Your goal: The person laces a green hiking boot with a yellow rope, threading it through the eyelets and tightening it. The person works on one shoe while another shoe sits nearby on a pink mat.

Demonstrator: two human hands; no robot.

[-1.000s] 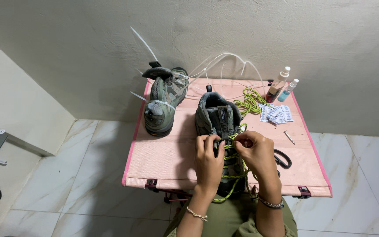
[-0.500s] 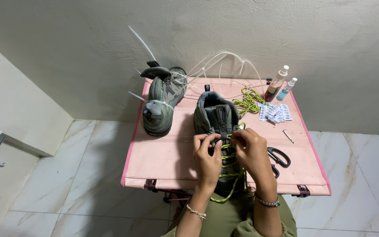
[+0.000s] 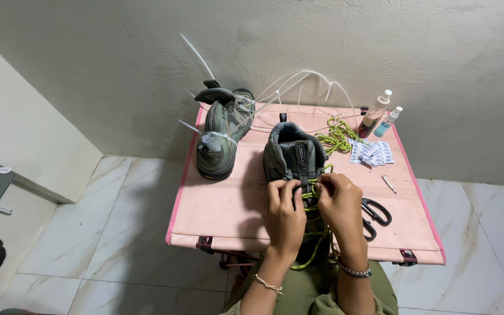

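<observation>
Both hands work at the middle of the frame: the left hand [image 3: 284, 213] has its fingers curled over the tongue of the near boot [image 3: 294, 166], pinching at the lace [image 3: 312, 192], and the right hand [image 3: 339, 204] is closed on the same yellow-green lace just beside it. That boot stands on the table [image 3: 223, 210], toe towards the person, with lace ends hanging off the front edge. To my eye the lacing goes best if one hand keeps the eyelet row steady while the other draws the lace through evenly, without twisting it.

A second boot [image 3: 220, 137] sits at upper left of the table, stuck with white ties [image 3: 298, 81] that arch up against the wall. A loose lace heap [image 3: 336, 134], two small bottles [image 3: 380, 114] and some sachets [image 3: 371, 153] lie at upper right, and scissors [image 3: 374, 216] rest right of the hands. The table is pink and cloth-topped, set against a rough pale wall over a marble-tiled floor [image 3: 88, 245].
</observation>
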